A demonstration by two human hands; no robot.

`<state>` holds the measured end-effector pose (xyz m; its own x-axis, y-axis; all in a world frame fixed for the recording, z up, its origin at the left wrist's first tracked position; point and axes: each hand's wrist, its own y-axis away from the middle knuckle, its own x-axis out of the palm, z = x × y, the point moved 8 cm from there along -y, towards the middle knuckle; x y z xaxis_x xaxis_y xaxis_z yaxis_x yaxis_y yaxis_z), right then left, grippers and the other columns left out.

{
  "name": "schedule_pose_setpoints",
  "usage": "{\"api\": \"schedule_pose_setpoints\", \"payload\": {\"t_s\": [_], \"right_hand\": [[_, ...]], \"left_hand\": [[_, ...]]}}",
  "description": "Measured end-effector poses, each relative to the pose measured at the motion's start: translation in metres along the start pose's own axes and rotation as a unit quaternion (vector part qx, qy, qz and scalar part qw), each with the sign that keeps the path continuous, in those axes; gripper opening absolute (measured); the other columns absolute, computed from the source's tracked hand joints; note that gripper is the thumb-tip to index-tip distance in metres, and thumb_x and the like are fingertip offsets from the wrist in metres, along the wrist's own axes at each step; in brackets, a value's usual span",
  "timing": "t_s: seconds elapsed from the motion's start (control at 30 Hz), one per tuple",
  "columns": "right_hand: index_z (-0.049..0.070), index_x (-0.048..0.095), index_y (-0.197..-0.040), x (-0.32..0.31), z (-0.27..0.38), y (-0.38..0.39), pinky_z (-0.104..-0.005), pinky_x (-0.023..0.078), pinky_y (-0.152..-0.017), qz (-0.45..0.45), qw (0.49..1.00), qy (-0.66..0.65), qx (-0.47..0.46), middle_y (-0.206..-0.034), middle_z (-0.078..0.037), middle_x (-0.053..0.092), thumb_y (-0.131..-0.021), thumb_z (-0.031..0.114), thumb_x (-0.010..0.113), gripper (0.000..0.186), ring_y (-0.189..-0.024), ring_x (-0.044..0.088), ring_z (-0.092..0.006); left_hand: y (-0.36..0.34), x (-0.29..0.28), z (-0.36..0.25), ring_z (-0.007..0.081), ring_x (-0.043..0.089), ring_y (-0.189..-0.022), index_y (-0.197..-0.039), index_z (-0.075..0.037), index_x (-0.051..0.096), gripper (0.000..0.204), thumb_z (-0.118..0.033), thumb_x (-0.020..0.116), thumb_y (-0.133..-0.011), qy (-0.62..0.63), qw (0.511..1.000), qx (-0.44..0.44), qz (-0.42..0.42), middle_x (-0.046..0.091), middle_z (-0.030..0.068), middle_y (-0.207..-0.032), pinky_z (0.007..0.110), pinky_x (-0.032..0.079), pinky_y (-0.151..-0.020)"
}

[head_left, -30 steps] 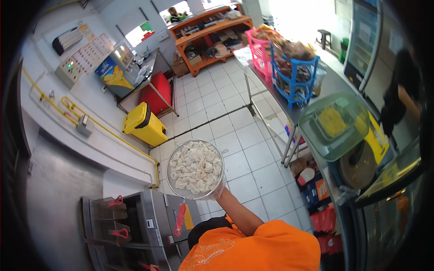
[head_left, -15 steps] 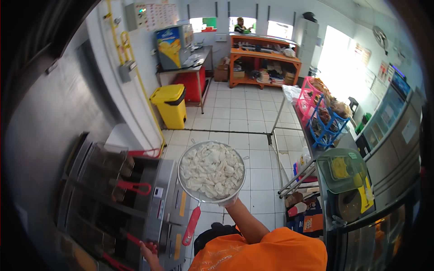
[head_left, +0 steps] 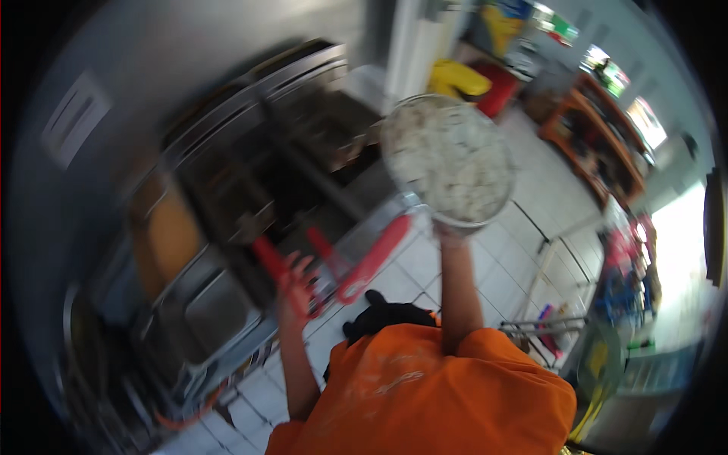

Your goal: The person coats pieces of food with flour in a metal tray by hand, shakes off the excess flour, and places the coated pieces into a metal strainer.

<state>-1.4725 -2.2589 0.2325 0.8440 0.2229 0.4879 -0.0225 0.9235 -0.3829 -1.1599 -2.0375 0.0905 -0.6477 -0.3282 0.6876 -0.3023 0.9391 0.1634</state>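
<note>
My right hand (head_left: 453,232) holds up a round metal bowl (head_left: 447,161) from below; the bowl is full of pale, floury pieces. It hangs over the right end of a steel fryer (head_left: 250,189). My left hand (head_left: 296,284) reaches to the fryer's front, fingers spread at a red basket handle (head_left: 267,259). Two more red handles (head_left: 375,258) stick out just to the right. The picture is blurred by motion, so I cannot make out a grip on the handle.
A yellow bin (head_left: 455,76) and a red bin (head_left: 504,92) stand on the tiled floor (head_left: 531,205) behind the bowl. An orange shelf unit (head_left: 599,144) is at the far right. A metal rack (head_left: 535,327) and a green-lidded container (head_left: 599,364) stand near my right side.
My view has swung left onto the fryer. The bowl has stayed raised in my right hand, and my left hand has come up to the red handles.
</note>
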Motion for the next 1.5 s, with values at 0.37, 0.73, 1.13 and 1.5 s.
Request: {"api": "schedule_pose_setpoints", "payload": {"t_s": [0.37, 0.73, 1.13, 1.5], "right_hand": [[0.016, 0.021, -0.156, 0.183, -0.078, -0.036, -0.0541, 0.028, -0.119, 0.165, 0.935, -0.29, 0.12, -0.161, -0.011, 0.024, -0.093, 0.059, 0.05, 0.082, -0.145, 0.03, -0.0343], [0.019, 0.02, -0.157, 0.217, -0.185, -0.041, -0.0571, 0.03, -0.117, 0.275, 0.956, -0.073, 0.068, -0.161, -0.01, 0.024, -0.096, 0.063, 0.037, 0.076, -0.144, 0.031, -0.0363], [0.013, 0.016, -0.158, 0.238, -0.24, -0.075, -0.0559, 0.027, -0.119, 0.361, 0.925, -0.079, 0.088, -0.162, -0.012, 0.02, -0.096, 0.059, 0.038, 0.081, -0.145, 0.029, -0.037], [0.016, 0.018, -0.156, 0.283, -0.215, -0.038, -0.0541, 0.031, -0.117, 0.276, 0.708, -0.554, 0.34, -0.16, -0.013, 0.024, -0.092, 0.038, 0.063, 0.081, -0.146, 0.028, -0.034]], "left_hand": [[0.058, 0.022, -0.042, 0.0162, 0.067, -0.091, -0.12, -0.003, 0.057, 0.025, -0.022, 0.047, -0.106, -0.346, 0.935, -0.076, 0.005, 0.069, 0.0082, -0.099, 0.03, 0.054, -0.075], [-0.086, -0.023, 0.133, 0.0416, 0.067, -0.08, -0.142, 0.014, 0.02, 0.09, -0.031, 0.072, -0.084, -0.593, 0.784, -0.007, -0.184, 0.065, 0.0251, -0.087, 0.046, 0.054, -0.067], [-0.106, 0.023, 0.113, 0.0501, 0.065, -0.079, -0.141, 0.016, 0.012, 0.089, -0.021, 0.066, -0.081, -0.545, 0.802, -0.093, -0.228, 0.063, 0.0335, -0.086, 0.054, 0.054, -0.071], [0.058, 0.208, -0.15, 0.0189, 0.065, -0.092, -0.129, -0.003, 0.053, 0.045, -0.035, 0.059, -0.098, -0.436, 0.896, 0.024, -0.076, 0.067, 0.0113, -0.101, 0.032, 0.049, -0.08]]}}
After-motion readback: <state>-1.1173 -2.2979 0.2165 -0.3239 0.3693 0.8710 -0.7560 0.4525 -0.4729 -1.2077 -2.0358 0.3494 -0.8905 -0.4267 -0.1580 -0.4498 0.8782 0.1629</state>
